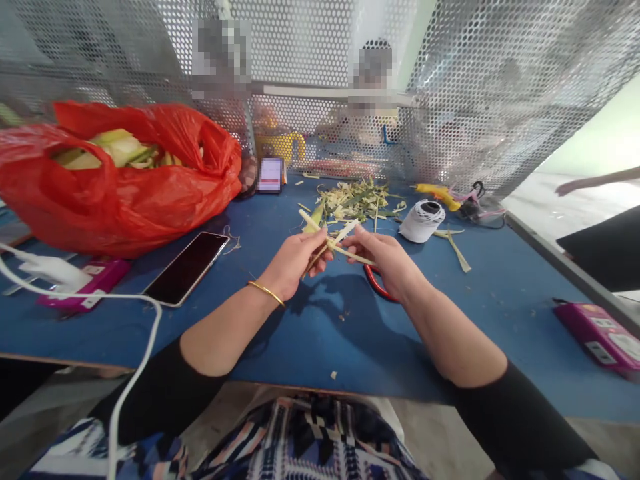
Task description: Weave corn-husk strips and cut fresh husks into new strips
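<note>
Pale plant strips (331, 244), crossed over one another like a small star, are held above the blue table between my two hands. My left hand (299, 259), with a gold bangle at the wrist, pinches the crossing from the left. On the other side my right hand (384, 257) grips a strip end between thumb and fingers. Beneath the right hand a red handle loop (376, 285) lies on the table, the rest of it hidden. Just beyond the hands is a heap of pale and green plant scraps (353, 200).
A red plastic bag (165, 193) filled with plant leaves stands at the left. Near it lie a dark phone (187, 269) and a purple power strip (103, 277) with a white cable (156, 327). A white thread spool (420, 223) and another purple power strip (600, 333) sit rightward. Perforated metal (320, 40) stands behind.
</note>
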### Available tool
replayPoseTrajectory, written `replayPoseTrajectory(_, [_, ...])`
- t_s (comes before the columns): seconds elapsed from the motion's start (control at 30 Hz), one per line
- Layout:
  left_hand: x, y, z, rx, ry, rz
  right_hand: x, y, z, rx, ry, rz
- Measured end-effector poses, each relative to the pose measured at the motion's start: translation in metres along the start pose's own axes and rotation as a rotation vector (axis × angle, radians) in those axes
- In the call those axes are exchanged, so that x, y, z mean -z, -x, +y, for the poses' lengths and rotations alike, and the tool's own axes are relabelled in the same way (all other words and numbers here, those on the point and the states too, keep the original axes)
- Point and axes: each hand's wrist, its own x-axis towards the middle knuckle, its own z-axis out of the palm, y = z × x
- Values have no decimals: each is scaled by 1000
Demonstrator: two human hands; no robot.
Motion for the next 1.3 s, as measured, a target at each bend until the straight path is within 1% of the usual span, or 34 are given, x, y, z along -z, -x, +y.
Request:
replayPoseTrajectory(0.1, [-1, 1, -5, -14, -106, -15, -8, 1, 5, 39, -66, 55])
replayPoseTrajectory(0.2, [-2, 2, -9, -43, -189, -19, -15, 3, 7, 96, -56, 127])
replayPoseTrajectory(0.37, [-2, 1, -10, -31, -223, -84, -17, 2, 10, 175, 57, 214])
replayPoseTrajectory(0.47, [-2, 0, -9, -15, -223, -90, -13, 1, 9, 213, 162, 251])
replayPoseTrajectory(0.57, [-2, 1, -9, -17, -243, -93, -7, 2, 2, 325, 330, 363])
replayPoseTrajectory(0.6, [-3, 1, -9, -21, -259, -100, -6, 3, 0, 362, 388, 382])
replayPoseTrajectory(0.63, [-3, 2, -9, -25, -279, -109, -5, 4, -2, 383, 437, 372])
replayPoseTrajectory(0.7, [-4, 3, -10, -29, -325, -131, -5, 6, -5, 352, 482, 259])
replayPoseTrajectory(0.77, [-5, 3, -12, -33, -370, -155, -8, 8, -5, 276, 452, 123])
replayPoseTrajectory(0.83, [-6, 3, -15, -40, -410, -175, -11, 8, -4, 234, 397, 69])
replayPoseTrajectory(0.93, [-6, 2, -18, -57, -456, -186, -12, 8, -3, 219, 352, 75])
replayPoseTrajectory(1.03, [-6, 2, -20, -71, -484, -183, -13, 8, -2, 197, 366, 53])
replayPoseTrajectory(1.1, [-7, 2, -20, -71, -484, -180, -15, 8, -2, 238, 391, 105])
replayPoseTrajectory(1.2, [-6, 3, -18, -82, -477, -195, -17, 8, -1, 321, 405, 227])
replayPoseTrajectory(1.3, [-5, 3, -16, -75, -446, -193, -14, 5, 1, 313, 369, 266])
